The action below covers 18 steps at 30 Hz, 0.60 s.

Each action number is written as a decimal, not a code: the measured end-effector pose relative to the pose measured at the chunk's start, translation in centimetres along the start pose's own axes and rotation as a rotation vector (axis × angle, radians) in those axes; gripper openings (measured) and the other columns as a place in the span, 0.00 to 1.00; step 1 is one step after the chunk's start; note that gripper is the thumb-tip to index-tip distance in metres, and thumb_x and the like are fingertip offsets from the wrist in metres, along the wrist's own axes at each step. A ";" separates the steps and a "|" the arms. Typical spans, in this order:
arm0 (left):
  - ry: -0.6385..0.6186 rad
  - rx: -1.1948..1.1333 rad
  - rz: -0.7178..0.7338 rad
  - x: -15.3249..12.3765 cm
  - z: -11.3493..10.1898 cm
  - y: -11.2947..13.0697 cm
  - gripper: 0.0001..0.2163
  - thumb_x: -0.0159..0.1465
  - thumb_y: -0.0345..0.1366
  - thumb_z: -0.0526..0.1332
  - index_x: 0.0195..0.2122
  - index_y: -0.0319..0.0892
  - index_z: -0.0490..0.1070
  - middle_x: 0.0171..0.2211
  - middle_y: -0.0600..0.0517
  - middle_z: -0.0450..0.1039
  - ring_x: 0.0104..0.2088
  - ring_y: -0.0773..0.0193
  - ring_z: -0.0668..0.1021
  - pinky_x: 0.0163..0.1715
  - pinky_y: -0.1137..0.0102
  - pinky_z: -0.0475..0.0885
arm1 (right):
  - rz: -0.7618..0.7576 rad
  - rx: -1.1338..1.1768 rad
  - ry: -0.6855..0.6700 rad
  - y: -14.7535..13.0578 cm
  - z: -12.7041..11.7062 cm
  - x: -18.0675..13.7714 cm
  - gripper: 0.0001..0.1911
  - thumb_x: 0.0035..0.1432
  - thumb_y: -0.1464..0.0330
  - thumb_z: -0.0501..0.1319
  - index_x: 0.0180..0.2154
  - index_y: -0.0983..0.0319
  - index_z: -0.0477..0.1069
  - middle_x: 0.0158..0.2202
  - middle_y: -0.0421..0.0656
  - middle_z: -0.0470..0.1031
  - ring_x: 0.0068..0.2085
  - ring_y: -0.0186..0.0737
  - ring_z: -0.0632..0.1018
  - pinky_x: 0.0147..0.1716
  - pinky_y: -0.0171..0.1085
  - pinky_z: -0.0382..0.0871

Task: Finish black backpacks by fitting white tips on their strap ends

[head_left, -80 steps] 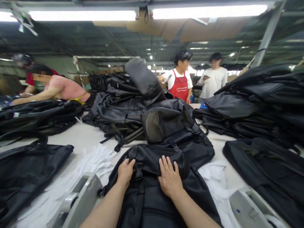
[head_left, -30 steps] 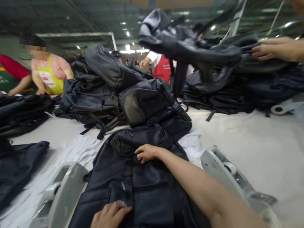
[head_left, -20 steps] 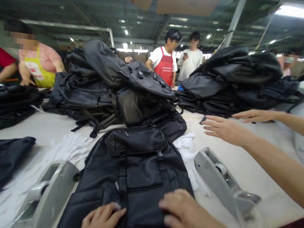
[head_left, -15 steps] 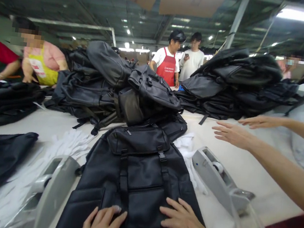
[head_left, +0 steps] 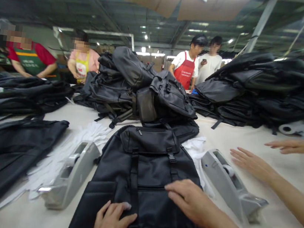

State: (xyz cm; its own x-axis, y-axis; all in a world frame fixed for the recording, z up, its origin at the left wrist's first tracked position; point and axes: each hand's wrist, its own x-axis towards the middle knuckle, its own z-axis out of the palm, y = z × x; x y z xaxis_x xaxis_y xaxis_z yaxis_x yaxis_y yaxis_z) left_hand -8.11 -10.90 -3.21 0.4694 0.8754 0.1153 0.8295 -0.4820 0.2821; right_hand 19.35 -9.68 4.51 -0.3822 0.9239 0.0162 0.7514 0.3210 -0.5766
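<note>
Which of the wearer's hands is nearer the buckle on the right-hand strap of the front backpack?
Right. The right hand is just below and to the right of the buckle; the left hand is farther, lower left on the backpack.

Smooth black leather-look backpack (head_left: 150, 170), softly glossy.

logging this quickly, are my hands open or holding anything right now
Left hand: open, on the black backpack, not gripping.
Right hand: open, over it; contact unclear.
</note>
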 end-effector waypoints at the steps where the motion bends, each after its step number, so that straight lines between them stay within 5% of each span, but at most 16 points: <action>1: -0.013 -0.003 0.018 0.0 -0.1 0.1 0.14 0.54 0.42 0.61 0.42 0.63 0.71 0.46 0.53 0.73 0.48 0.55 0.72 0.52 0.51 0.59 | 0.021 -0.004 0.055 -0.2 0.1 2.2 0.17 0.61 0.61 0.48 0.44 0.56 0.71 0.43 0.43 0.75 0.45 0.41 0.73 0.47 0.37 0.62; 8: -0.026 0.069 0.092 -0.5 -0.9 0.2 0.15 0.55 0.36 0.59 0.43 0.59 0.71 0.51 0.51 0.69 0.51 0.53 0.70 0.49 0.51 0.65 | 0.355 0.035 0.111 -1.6 5.6 15.7 0.37 0.50 0.46 0.55 0.52 0.66 0.60 0.44 0.53 0.73 0.45 0.48 0.74 0.40 0.39 0.66; 13: -0.068 0.039 0.238 -0.3 -0.8 -0.3 0.13 0.56 0.34 0.57 0.42 0.51 0.71 0.49 0.52 0.71 0.51 0.54 0.71 0.48 0.56 0.68 | 0.444 -0.005 0.138 -2.3 8.9 17.6 0.32 0.50 0.48 0.54 0.45 0.67 0.65 0.43 0.57 0.72 0.45 0.55 0.74 0.39 0.45 0.67; 18: -0.055 -0.001 0.366 -0.2 1.3 -1.8 0.12 0.56 0.33 0.55 0.41 0.49 0.69 0.47 0.52 0.73 0.53 0.54 0.69 0.51 0.54 0.65 | 0.455 -0.054 0.114 -1.8 9.6 18.1 0.30 0.49 0.47 0.55 0.42 0.65 0.67 0.42 0.54 0.73 0.43 0.54 0.75 0.37 0.44 0.69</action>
State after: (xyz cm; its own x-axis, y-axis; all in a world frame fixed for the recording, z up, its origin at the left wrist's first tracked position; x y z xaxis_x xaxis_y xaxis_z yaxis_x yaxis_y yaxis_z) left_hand -9.26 -10.28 -4.98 0.7507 0.6416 0.1573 0.6033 -0.7629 0.2324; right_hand 5.93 4.44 -2.01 0.0512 0.9893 -0.1367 0.8570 -0.1138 -0.5027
